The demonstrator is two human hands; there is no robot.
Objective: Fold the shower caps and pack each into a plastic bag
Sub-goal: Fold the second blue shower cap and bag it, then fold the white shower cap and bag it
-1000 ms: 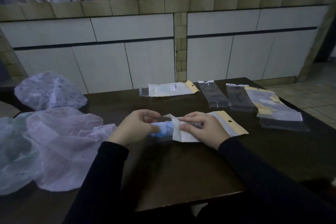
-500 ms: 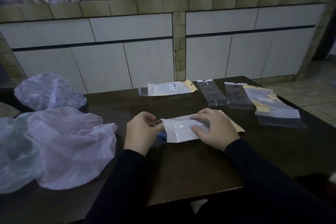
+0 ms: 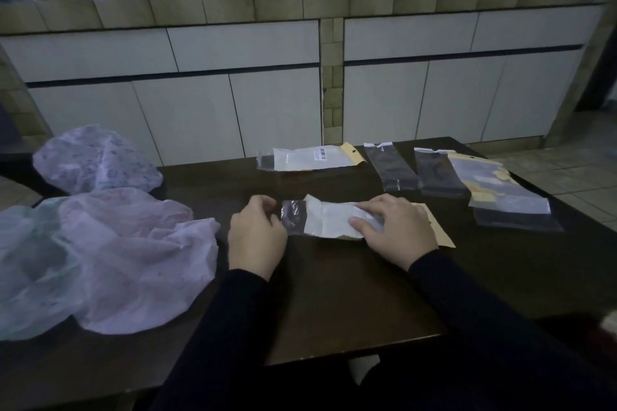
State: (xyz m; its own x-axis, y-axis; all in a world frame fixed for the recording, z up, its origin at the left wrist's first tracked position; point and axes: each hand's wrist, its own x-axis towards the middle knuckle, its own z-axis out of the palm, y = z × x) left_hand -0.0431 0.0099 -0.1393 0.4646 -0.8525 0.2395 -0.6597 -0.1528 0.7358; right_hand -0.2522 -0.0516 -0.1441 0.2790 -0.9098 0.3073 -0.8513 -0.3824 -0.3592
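A white-and-clear plastic bag [image 3: 329,222] with a tan header lies across the middle of the dark table [image 3: 334,304]. Its clear left end [image 3: 293,217] shows something dark inside, too dim to make out. My left hand [image 3: 257,233] pinches that clear end with curled fingers. My right hand [image 3: 394,230] lies over the bag's right half, fingers and thumb pressing it down. Loose shower caps sit at the left: a pink one [image 3: 133,243], a pale green one [image 3: 23,260] and a patterned white one [image 3: 96,160].
A filled white bag [image 3: 310,160] with a barcode label lies at the table's back edge. Two clear empty bags [image 3: 394,167] [image 3: 440,173] and a small stack of bags [image 3: 500,190] lie at the back right. White cabinets [image 3: 233,110] stand behind; the table's front edge [image 3: 350,349] is near my arms.
The blue shower cap seen at the bag's mouth has gone inside. My right hand slid along the bag and flattened it; my left hand shifted to the clear end.
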